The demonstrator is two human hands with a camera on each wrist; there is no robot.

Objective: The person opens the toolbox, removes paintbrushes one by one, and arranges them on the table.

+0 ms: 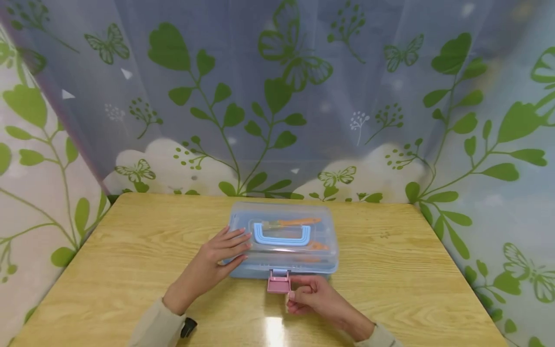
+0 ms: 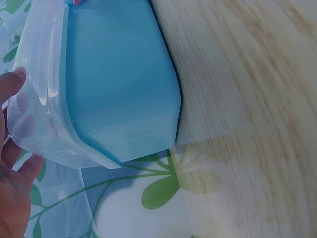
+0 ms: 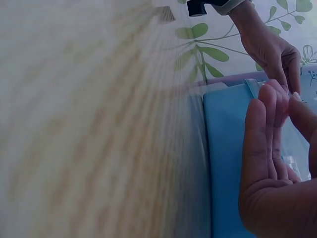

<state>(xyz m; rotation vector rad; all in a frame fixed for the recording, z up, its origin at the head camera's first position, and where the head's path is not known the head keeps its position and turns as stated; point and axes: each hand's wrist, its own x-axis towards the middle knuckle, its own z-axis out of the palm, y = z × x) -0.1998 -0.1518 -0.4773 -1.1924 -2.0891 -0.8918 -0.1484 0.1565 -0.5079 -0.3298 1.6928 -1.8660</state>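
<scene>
A box with a blue base and a clear lid (image 1: 284, 212) sits in the middle of the wooden table (image 1: 130, 241). It has a light blue handle (image 1: 282, 237) on top and a pink latch (image 1: 278, 283) sticking out at the near edge. Orange tools (image 1: 299, 222) show through the lid. My left hand (image 1: 223, 250) lies flat on the lid's left side with straight fingers; its fingertips (image 2: 10, 84) touch the clear lid (image 2: 39, 109). My right hand (image 1: 305, 289) hovers just right of the latch, fingers (image 3: 267, 139) loosely extended beside the blue base (image 3: 223, 148), gripping nothing that I can see.
Leaf and butterfly patterned curtains (image 1: 277, 96) hang close around the table on the far, left and right sides. Bare wood lies to the left and right of the box. A dark wrist device (image 1: 188, 327) sits on my left sleeve.
</scene>
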